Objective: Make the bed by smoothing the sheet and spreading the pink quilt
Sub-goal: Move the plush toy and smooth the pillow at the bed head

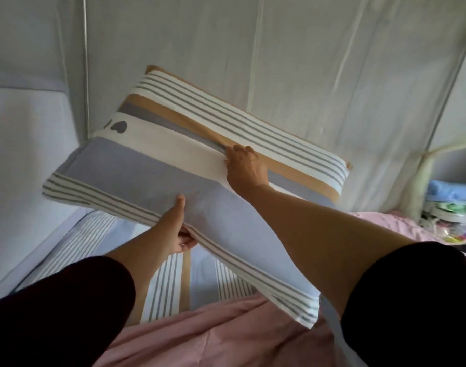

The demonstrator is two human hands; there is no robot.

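Head view: the left grip [178, 229] clasps the striped pillow [136, 165] at its near edge, fingers [186, 241] mostly hidden beneath; the right grip [246, 168] pinches its top cloth. Below, the sheet [171, 276] is partly covered; the pink quilt [200, 337] lies rumpled, cut by sleeves [54, 308].

Pillow [173, 165] hides most fingers of the left hand [177, 229]; quilt [200, 337] runs off the bottom edge; clutter [449, 207] at right is blurred.
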